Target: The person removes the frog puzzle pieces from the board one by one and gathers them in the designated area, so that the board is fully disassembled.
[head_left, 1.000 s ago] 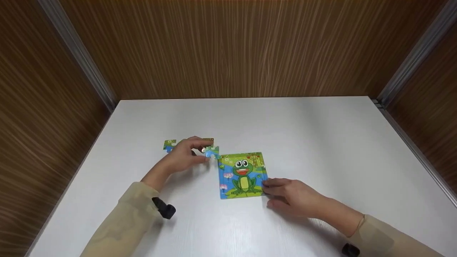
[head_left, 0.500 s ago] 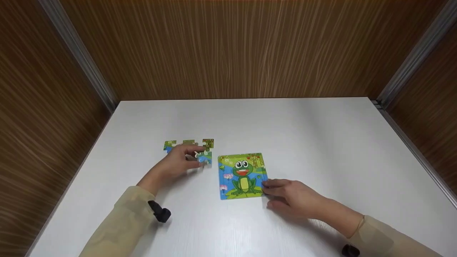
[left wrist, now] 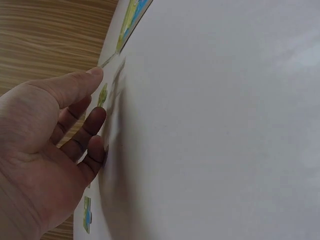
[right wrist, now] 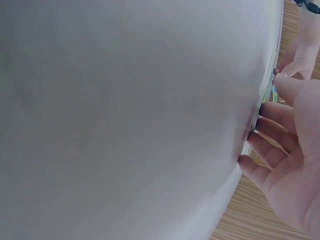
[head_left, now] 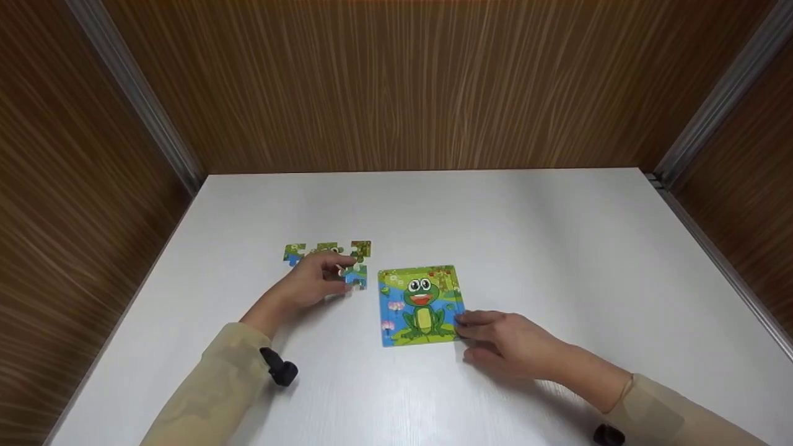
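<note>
My left hand pinches a small blue-and-green jigsaw piece between thumb and fingers, low over the table. In the left wrist view only a thin edge of that piece shows past the thumb. To its right lies a square frog puzzle board, flat, with a green frog on blue and green. Fingers of my right hand touch the board's right edge, the thumb apart on the tabletop. Just behind the left hand lie a corner piece, a top-middle piece and a brown-green piece, partly covered.
A white table carries everything. Wood-grain panels stand behind it and at both sides. Black wrist cameras sit near the cuffs, the left one hanging over the table.
My left hand has drawn back left and toward me with the pinched piece, away from the board's upper-left corner, setting it below the brown-green piece. The right hand has stayed put.
</note>
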### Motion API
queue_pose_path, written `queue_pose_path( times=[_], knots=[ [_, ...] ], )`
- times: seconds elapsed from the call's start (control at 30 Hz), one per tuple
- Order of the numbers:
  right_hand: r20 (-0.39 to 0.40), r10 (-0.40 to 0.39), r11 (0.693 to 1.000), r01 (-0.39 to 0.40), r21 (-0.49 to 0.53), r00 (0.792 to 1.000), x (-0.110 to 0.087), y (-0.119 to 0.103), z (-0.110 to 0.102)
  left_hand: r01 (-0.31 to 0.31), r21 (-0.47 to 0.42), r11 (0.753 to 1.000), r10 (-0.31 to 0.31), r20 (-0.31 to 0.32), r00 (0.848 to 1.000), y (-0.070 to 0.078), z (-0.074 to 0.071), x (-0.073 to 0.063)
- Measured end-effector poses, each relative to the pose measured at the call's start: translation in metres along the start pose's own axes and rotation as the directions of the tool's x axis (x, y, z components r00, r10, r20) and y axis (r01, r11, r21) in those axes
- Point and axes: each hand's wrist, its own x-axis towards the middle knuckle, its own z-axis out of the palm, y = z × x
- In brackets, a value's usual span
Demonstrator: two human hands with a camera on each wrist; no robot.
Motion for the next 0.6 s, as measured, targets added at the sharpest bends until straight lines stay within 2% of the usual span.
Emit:
queue_pose_path(
  times=[0.4,0.6],
  knots=[
    [-0.008,0.0,1.0,0.0,0.012,1.0,-0.001,0.0,0.0006,-0.027,0.025,0.999,0.026,0.006,1.0,-0.0022,0.004,0.004],
    [-0.018,-0.004,1.0,0.004,0.025,1.0,-0.0018,-0.0003,0.0004,0.002,0.056,0.998,-0.003,0.007,1.0,-0.0021,0.0061,0.005]
  ],
)
